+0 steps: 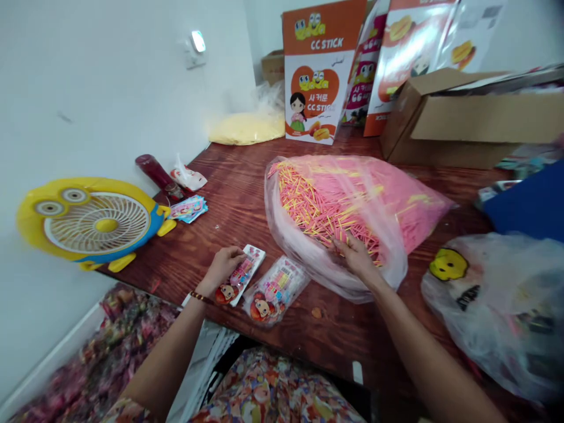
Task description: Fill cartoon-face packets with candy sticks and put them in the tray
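My left hand [227,264] is closed, its curled fingers on the upper left edge of a printed plastic packet [242,275] that lies in a small pile on the table. My right hand [355,255] reaches into the mouth of a big clear plastic bag [286,241], its fingers closed around some of the thin pink and yellow sticks [304,202] that fill it. Exactly how many sticks are in the fingers is hidden. Between the hands lies a second pile of the same printed packets [277,294], with a red-haired cartoon figure on them.
A yellow and blue cartoon fan [106,217] stands at the left, near small printed cards [189,208]. Printed cartons [315,76] and an open cardboard box [480,120] line the back. At the right sits a stuffed white plastic bag [493,311]. Wrapped items fill the floor lower left.
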